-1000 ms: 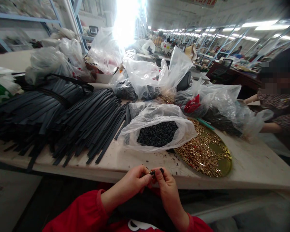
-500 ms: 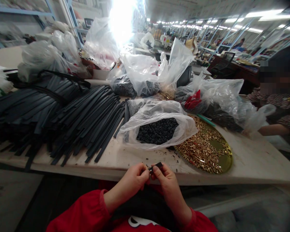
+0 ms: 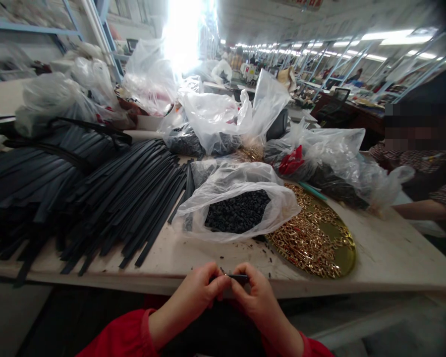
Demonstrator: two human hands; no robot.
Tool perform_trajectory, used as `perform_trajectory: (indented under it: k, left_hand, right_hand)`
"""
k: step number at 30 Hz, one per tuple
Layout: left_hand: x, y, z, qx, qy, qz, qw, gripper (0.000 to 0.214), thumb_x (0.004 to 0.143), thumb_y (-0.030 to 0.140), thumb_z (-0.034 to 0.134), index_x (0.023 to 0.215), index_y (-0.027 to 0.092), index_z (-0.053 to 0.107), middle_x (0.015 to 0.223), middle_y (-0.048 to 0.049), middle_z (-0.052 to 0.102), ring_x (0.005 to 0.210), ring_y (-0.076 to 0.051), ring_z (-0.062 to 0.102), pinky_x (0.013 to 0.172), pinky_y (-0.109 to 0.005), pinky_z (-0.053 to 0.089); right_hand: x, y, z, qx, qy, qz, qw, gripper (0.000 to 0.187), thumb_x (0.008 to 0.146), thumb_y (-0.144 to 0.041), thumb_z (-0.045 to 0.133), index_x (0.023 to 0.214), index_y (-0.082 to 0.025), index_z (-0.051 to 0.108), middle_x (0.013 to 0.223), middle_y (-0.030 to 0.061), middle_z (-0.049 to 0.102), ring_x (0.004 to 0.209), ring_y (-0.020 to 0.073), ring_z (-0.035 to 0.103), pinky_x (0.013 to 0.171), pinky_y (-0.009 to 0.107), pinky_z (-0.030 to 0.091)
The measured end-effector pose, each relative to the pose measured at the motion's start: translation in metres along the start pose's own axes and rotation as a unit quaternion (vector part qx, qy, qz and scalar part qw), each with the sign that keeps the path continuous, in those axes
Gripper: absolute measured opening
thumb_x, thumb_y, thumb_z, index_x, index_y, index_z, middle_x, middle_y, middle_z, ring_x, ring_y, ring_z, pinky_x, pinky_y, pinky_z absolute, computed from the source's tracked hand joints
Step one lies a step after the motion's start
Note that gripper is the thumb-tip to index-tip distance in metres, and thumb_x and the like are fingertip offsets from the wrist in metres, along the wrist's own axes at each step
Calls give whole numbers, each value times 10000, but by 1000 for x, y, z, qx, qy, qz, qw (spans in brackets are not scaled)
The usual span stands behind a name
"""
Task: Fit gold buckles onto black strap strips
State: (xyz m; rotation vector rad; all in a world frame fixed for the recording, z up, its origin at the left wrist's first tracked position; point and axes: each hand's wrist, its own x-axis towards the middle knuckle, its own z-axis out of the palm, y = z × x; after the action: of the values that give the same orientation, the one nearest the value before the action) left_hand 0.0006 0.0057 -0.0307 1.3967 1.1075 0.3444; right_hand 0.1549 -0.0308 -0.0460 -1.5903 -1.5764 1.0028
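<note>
At the table's front edge my two hands meet, fingers pinched together. My right hand (image 3: 253, 291) grips a short, flat black strap (image 3: 240, 278) between thumb and fingers. My left hand (image 3: 202, 287) is closed at the strap's other end, where a small gold-coloured metal piece (image 3: 226, 274) shows at the fingertips. Most of that piece is hidden by the fingers. Just beyond my hands lies an open clear plastic bag (image 3: 193, 225) holding small black ring-like pieces (image 3: 238, 212). To its right, small gold metal fittings (image 3: 305, 238) are spread on a round gold tray (image 3: 347, 255).
Long black strips (image 3: 134, 198) lie in a thick pile on the left, their ends near the front edge. Filled plastic bags (image 3: 223, 114) line the back of the table (image 3: 401, 258). A co-worker's arm (image 3: 419, 209) rests at the far right. Dark crumbs are scattered before the bag.
The strap has turned from tilted upward to nearly level and edge-on, with my right fingers now over its top. The view has shifted slightly, so the table sits lower.
</note>
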Motion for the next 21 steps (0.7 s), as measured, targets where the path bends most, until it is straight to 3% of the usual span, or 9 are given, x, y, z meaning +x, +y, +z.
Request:
perform_trajectory:
  k: [4,6,7,8,9,11,16,21]
  left_hand:
    - [10,5,-5,23,31,39,998,241,778,332,473,941,158,505,629,40,547,521,-108,505,473,-190,370]
    - [15,8,-6,55,23,74,995,252,793,288,445,998,170,531,668,27,576,592,-121,530,543,-202,385]
    - [17,10,-7,69,17,81,994,240,802,279,425,967,170,560,667,21,581,607,-125,530,560,-206,382]
    - [19,11,-6,77,16,81,994,238,809,279,407,917,165,586,662,15,580,617,-128,529,568,-207,378]
    - [21,12,-6,78,21,76,994,244,812,282,396,874,157,597,650,13,574,619,-130,527,570,-208,375]
    - [23,13,-4,71,40,66,994,256,815,287,386,843,145,598,627,15,558,612,-129,521,572,-208,371]
    - [22,13,-3,53,53,71,995,253,805,285,392,836,142,599,594,26,528,587,-121,501,568,-207,366]
    - [16,16,-10,11,94,78,992,219,777,303,423,733,144,567,560,34,485,536,-108,477,530,-199,364]
  right_hand:
    - [21,-7,-25,44,-128,-26,990,141,793,-309,516,801,-177,565,715,3,609,651,137,547,563,222,400]
    - [42,-5,-43,22,-163,-44,985,181,805,-323,493,854,-175,586,740,12,626,668,145,561,575,228,413]
    - [54,-3,-53,-16,-146,-50,988,200,812,-332,478,855,-172,591,735,15,628,669,148,567,584,233,420]
    - [67,1,-61,-72,-86,-59,992,215,823,-329,453,854,-168,592,750,25,628,693,153,573,612,239,426]
    - [80,5,-68,-152,-15,-57,987,216,834,-304,426,864,-166,590,799,41,632,745,160,578,658,247,426]
    - [104,14,-74,-266,44,-39,962,181,817,-254,443,855,-167,597,878,72,632,837,190,575,741,281,407]
    - [129,27,-64,-313,47,-4,949,64,698,-136,544,689,-145,607,772,119,634,794,253,588,717,337,390]
    - [114,19,-63,-269,73,-13,960,127,757,-201,498,817,-158,601,878,104,644,845,224,588,742,313,395]
